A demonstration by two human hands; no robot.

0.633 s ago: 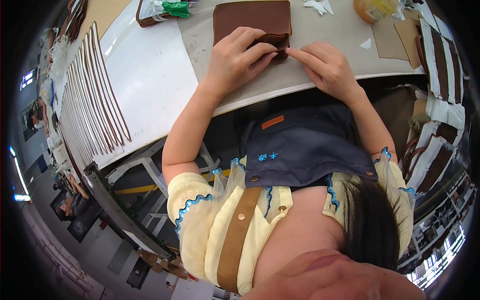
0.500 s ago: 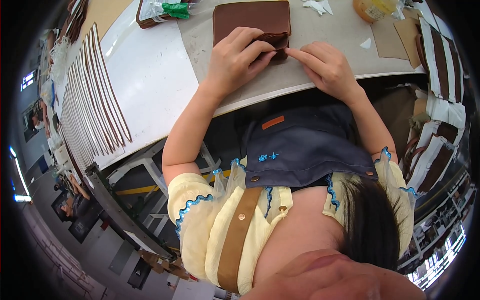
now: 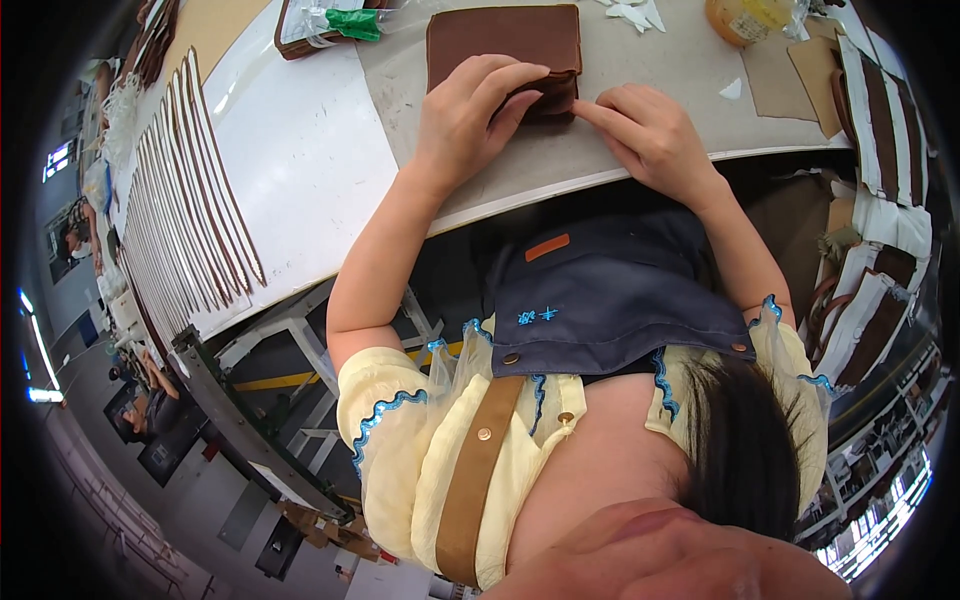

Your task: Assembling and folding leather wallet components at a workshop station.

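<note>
A brown leather pouch (image 3: 503, 38) lies on the grey mat near the table's front edge. Its near side gapes at the right, where a darker fold shows. My left hand (image 3: 468, 118) grips this near side, fingers curled over the leather and thumb set apart below them. At the near right corner, my right hand (image 3: 645, 130) pinches the edge between index finger and thumb. The other right fingers are curled in. My left palm hides part of the pouch's near left corner.
Many thin brown-and-white strips (image 3: 190, 190) hang in a row at the left. Behind are wrapped brown pieces with a green roll (image 3: 353, 24). A jar of yellowish stuff (image 3: 740, 20), white scraps (image 3: 635, 14) and brown card (image 3: 778, 80) lie at right. Striped pieces (image 3: 880, 120) stack further right.
My left thumb and index finger have spread apart, and the near side of the pouch gapes wider. My right hand stays at the corner, almost unmoved.
</note>
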